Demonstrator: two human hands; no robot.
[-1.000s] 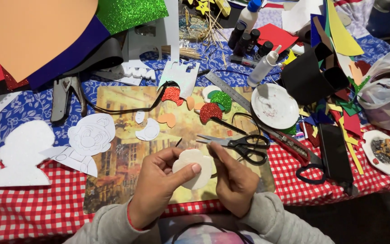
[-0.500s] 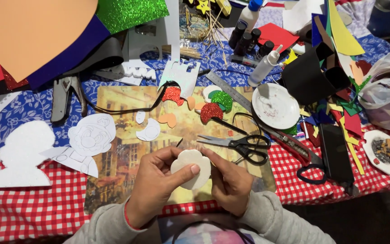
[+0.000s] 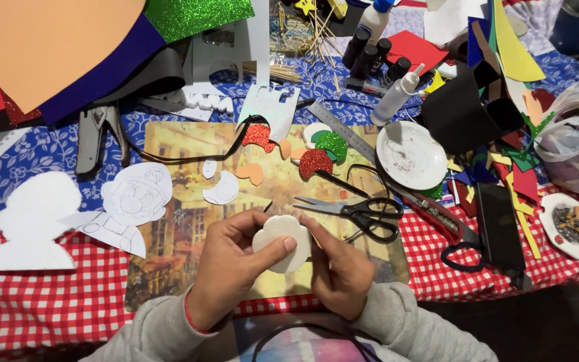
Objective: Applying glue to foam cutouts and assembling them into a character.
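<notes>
Pinching scalloped white foam cutout point(image 3: 283, 240) | left hand point(image 3: 226, 268) | right hand point(image 3: 340, 268)

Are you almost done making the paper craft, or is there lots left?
Some is done: a white silhouette and a drawn cartoon face lie cut out, with red and green glitter pieces. In hand: both hands, left and right, hold a white scalloped cutout. Left, probably: the pieces lie loose, unjoined; scissors rest open.
</notes>
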